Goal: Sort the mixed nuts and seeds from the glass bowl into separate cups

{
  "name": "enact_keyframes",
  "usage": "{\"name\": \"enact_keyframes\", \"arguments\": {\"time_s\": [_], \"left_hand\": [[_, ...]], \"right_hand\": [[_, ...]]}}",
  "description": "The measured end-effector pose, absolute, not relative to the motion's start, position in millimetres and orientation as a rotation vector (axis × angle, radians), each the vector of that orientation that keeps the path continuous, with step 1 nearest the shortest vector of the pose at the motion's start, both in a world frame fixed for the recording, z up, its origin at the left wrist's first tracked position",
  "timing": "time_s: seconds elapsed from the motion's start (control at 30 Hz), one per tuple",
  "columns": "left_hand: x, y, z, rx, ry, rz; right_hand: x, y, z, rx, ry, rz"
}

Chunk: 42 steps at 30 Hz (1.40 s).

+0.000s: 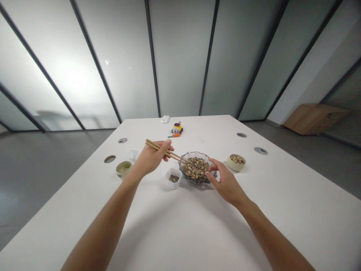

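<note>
A pair of wooden chopsticks (160, 148) is gripped in my left hand (150, 156), the tips reaching into a faceted glass bowl (194, 180). Striped seeds mixed with tan nuts (196, 168) fill that bowl. At its right rim is my right hand (225, 182), thumb and fingers curved around the edge; the exact contact is partly hidden. Just left of the glass bowl stands a small white cup (170, 182) with some dark seeds (174, 178) in it.
To the right sits a cream bowl (234, 166) of nuts. A green-lined bowl (122, 174) and a clear dish (133, 154) are on the left. Farther back lie a yellow toy vehicle (177, 128), a toy carrot (176, 135) and a white box (165, 119). Round holes mark the table (180, 233).
</note>
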<state>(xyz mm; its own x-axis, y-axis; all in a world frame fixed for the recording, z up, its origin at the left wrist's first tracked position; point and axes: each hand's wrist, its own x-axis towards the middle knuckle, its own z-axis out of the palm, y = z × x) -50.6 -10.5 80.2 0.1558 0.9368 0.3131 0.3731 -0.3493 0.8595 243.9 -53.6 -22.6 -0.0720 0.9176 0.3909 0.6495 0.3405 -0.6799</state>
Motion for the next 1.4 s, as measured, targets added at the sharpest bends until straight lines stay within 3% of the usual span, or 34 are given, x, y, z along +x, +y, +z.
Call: {"name": "enact_keyframes", "arguments": {"time_s": [0.43,1.0,1.4], "left_hand": [[-6.1,5.5,26.4,1.972,1.172,0.873],[-17.3,7.3,27.2,1.612,1.183,1.084],[-14.6,13.8,40.7,2.01,1.118,0.847]], "right_hand": [[246.1,-50.9,-28.3,-1.38,-1.786,0.35],[245.5,-52.3,-24.4,-1.397,-1.774,0.36],[246.3,-52.5,-23.1,-1.393,-1.771,0.364]]}}
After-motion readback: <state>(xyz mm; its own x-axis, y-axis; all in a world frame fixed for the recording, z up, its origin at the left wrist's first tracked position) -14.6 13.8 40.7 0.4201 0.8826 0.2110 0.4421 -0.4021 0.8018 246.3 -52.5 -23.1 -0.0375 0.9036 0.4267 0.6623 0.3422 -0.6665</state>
